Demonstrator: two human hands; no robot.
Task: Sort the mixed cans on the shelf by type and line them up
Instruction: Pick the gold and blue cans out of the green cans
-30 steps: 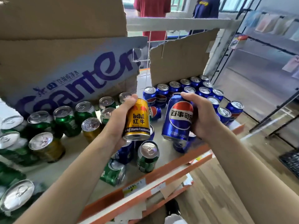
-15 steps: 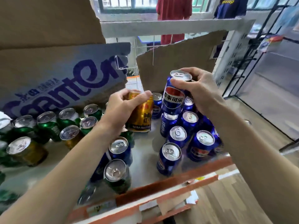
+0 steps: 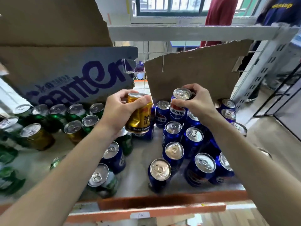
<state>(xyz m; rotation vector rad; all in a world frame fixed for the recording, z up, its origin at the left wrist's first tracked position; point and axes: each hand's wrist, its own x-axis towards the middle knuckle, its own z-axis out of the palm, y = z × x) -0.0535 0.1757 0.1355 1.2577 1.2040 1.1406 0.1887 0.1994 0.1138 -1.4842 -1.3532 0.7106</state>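
With the left hand gripping a gold can and the right hand pinching a blue can by its rim, lowering either could topple crowded neighbours on the shelf.

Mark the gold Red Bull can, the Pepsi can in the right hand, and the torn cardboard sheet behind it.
gold Red Bull can [image 3: 141,118]: head view, gold side wall.
Pepsi can [image 3: 182,94]: head view, silver lid.
torn cardboard sheet [image 3: 195,74]: head view, bare front face.
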